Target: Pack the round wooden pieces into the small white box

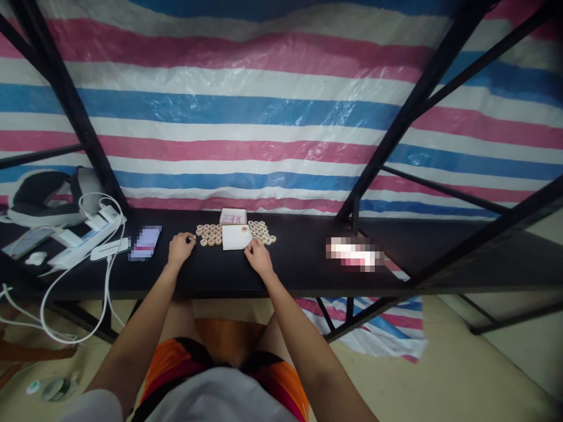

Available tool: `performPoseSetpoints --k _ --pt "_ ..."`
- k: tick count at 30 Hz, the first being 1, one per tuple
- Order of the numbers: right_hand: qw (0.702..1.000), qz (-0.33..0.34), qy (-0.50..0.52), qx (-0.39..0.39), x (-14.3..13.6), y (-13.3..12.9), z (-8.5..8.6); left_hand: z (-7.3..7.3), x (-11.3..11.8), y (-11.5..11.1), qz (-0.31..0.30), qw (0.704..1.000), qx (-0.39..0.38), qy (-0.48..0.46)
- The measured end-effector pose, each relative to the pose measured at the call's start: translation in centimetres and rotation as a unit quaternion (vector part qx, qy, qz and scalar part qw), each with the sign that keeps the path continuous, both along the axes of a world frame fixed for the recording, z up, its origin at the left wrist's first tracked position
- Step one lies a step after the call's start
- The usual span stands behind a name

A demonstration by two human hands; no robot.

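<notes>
Round wooden Chinese chess pieces (212, 235) lie in rows left of an open white box (234, 239). More pieces (263, 231) lie in a looser cluster to its right. A single piece (245, 230) shows inside the box near its far right corner. My right hand (258, 255) has its fingers closed at the box's near right corner. Left of the rows, my left hand (181, 247) is closed in a pinch, with what looks like a chess piece at its fingertips. Behind the white box sits its printed lid (233, 216).
The black tabletop (299, 264) holds a phone (146, 242), a power strip (88, 240) with looping white cables and a neck pillow (53, 196) at left. A blurred-out bright item (354, 253) lies at right. Black metal posts (387, 117) frame a striped plastic sheet (246, 117).
</notes>
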State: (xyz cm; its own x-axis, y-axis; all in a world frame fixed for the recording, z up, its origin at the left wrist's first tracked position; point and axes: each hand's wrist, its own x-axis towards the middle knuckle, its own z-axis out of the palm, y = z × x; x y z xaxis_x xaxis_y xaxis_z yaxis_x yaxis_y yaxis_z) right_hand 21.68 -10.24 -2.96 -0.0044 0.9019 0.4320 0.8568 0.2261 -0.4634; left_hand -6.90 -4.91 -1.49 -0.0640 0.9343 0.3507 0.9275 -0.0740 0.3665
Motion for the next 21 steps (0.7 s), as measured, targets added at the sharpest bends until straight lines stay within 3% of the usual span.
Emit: performPoseSetpoints --k 21 --pt "1.000 0.007 0.005 0.009 0.09 0.40 -0.62 -0.36 -0.08 0.23 -0.085 0.996 -0.002 0.009"
